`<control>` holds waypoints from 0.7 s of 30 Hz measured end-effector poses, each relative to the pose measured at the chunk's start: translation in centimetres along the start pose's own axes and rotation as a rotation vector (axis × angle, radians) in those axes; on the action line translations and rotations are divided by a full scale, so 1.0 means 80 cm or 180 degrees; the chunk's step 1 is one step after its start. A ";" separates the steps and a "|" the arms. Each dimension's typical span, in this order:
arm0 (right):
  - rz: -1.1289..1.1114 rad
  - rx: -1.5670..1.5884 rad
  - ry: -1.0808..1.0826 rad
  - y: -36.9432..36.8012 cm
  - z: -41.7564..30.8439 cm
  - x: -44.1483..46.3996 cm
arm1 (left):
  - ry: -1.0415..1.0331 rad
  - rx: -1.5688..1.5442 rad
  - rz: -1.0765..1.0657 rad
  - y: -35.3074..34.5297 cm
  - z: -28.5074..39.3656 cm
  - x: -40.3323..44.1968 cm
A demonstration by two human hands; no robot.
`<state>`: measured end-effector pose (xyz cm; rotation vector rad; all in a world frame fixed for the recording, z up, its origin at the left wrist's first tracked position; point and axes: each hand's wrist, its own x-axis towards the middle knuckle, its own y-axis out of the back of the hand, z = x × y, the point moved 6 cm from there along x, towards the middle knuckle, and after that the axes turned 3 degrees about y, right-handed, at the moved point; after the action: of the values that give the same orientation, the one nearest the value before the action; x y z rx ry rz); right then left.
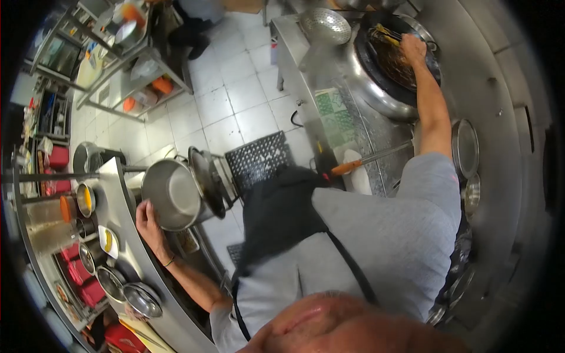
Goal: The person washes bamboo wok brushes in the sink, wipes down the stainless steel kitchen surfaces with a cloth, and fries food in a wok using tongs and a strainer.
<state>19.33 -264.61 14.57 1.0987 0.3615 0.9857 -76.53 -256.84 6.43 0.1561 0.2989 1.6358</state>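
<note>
My right hand (414,50) is closed around what look like tongs (393,34), whose tips hold a yellow piece of food (382,29). They are over a dark wok (421,76) with brown liquid (388,52) in it. On the other side, my left hand (149,222) is at the near left rim of a large steel pot (176,194), fingers bent over its edge. The pot has a pale, bare bottom. Against its right side leans a dark round lid (207,182).
A perforated strainer (325,26) sits beside the wok. An orange-handled tool (347,167) lies across the stove counter. Bowls (141,299) and a white dish (108,241) line the left counter. A black perforated mat (259,157) covers floor tiles. Another person's legs (191,35) show at the far end.
</note>
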 end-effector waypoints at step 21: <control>0.0531 0.1344 0.1833 0.317 -0.488 -0.052 | -0.4313 -0.1301 -0.0536 0.063 0.303 -0.289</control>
<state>-21.86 -242.89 18.14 1.2190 0.9920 1.4140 -72.49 -277.71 32.84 0.8321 -1.0129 1.0850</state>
